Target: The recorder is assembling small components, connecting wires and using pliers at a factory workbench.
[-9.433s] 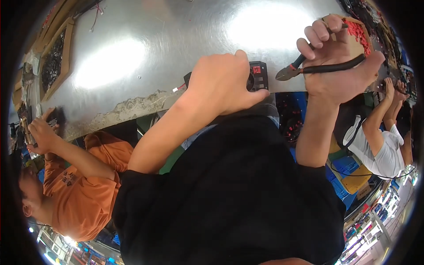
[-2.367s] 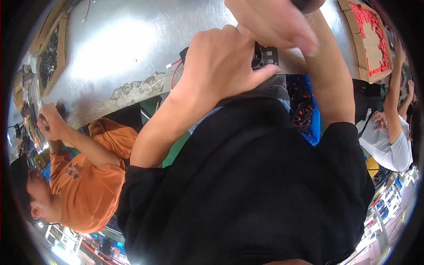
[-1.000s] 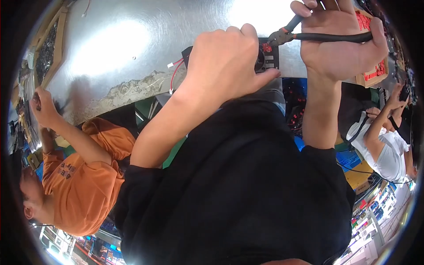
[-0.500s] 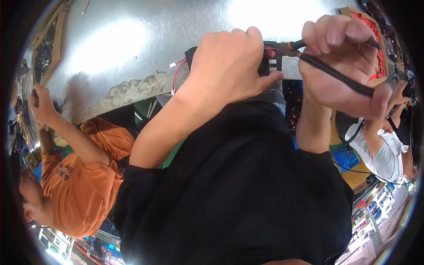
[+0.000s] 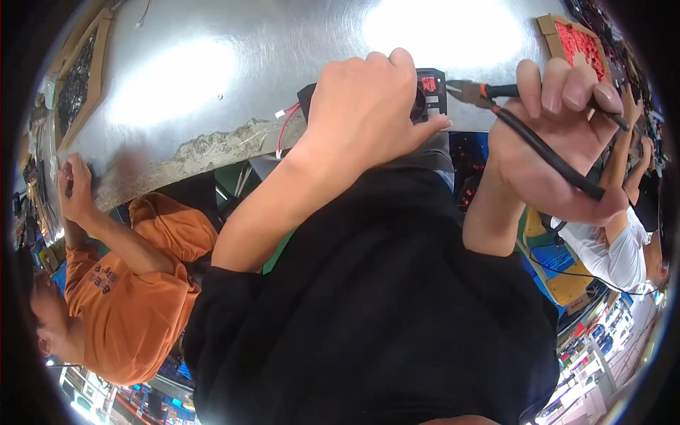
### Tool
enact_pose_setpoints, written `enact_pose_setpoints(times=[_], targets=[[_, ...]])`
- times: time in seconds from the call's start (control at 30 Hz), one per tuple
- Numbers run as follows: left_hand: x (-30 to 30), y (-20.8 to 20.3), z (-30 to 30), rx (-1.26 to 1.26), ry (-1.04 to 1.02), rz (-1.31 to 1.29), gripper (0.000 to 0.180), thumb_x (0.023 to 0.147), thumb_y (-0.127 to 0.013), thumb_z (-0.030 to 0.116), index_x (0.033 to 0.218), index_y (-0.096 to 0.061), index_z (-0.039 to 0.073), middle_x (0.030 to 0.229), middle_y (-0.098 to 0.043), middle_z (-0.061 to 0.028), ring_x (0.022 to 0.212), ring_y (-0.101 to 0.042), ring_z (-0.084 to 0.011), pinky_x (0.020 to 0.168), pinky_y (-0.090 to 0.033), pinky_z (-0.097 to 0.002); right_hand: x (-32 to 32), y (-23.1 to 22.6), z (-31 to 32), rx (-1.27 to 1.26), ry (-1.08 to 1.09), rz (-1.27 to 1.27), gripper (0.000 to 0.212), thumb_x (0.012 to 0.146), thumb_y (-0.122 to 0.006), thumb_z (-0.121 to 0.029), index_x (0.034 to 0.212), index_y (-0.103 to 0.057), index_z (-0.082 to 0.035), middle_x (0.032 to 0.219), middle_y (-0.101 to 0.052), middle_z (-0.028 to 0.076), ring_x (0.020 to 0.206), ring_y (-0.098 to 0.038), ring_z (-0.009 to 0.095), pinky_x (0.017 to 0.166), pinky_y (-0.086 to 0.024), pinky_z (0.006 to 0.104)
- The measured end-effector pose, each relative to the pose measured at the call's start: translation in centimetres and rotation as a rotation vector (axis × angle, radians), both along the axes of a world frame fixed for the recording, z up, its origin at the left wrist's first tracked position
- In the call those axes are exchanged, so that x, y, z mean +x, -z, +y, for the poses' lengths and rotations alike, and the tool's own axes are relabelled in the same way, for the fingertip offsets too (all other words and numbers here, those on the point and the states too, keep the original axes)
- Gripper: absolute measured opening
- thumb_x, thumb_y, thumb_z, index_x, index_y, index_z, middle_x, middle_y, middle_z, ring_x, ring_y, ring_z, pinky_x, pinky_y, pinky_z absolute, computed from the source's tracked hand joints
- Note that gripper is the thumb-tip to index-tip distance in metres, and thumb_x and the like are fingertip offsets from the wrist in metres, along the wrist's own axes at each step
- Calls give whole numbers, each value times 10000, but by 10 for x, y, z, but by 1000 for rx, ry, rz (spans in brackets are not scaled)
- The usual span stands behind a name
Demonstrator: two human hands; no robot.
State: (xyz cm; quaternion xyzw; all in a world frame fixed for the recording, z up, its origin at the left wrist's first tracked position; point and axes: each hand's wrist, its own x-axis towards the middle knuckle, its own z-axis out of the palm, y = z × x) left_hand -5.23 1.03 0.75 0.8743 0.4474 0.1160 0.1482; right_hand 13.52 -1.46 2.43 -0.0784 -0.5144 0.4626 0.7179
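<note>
The left hand (image 5: 363, 106) lay over a black housing (image 5: 437, 93) at the tabletop's (image 5: 283, 64) near edge; whether its fingers gripped could not be told. The right hand (image 5: 559, 134) had its fingers clamped on cutting pliers (image 5: 531, 138), tips just beside the housing.

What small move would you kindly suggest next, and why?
I would perhaps ease the cutters left toward the red piece: they point its way from by the black part's right edge, the right hand has their handles spread, and the left hand lies over the black part, seemingly steadying it.
</note>
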Motion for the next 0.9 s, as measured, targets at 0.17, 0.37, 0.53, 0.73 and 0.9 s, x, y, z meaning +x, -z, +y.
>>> enact_pose_setpoints(times=[0.17,0.37,0.53,0.73,0.9], targets=[[0,2,-1,-2,-13,-8,635,783,-736,597,856,-589,-16,742,-667,-187,687,-684,-370,601,-546,-427,-2,11,2,-15,-50,-56,860,794,-573,-707,1292,-550,-7,1084,-539,143,905,-444,206,745,-341,333],[1,1,-1,-7,-17,4,630,776,-745,590,863,-594,-15,750,-671,-184,687,-690,-361,602,-548,-423,-2,17,1,-93,7,36,875,786,-558,-721,1267,-561,9,1073,-551,163,912,-472,220,750,-350,340],[1,3,-2,7,-23,-6,627,773,-749,585,861,-596,-16,749,-673,-182,686,-691,-360,609,-552,-422,-6,17,-1,-114,38,66,881,788,-547,-732,1260,-565,12,1072,-557,169,914,-487,230,749,-364,352],[1,5,-3,16,-33,-26,607,759,-772,560,850,-593,-13,731,-666,-180,679,-687,-362,602,-549,-418,-12,14,-1,-85,48,-13,866,811,-523,-726,1264,-563,11,1082,-560,179,916,-495,238,751,-378,363],[0,12,-4,81,-50,-54,574,748,-791,526,827,-576,0,696,-641,-169,653,-674,-360,586,-541,-412,-21,1,6,-56,-21,-119,845,814,-499,-683,1234,-565,48,1015,-548,184,862,-493,247,729,-384,350]])
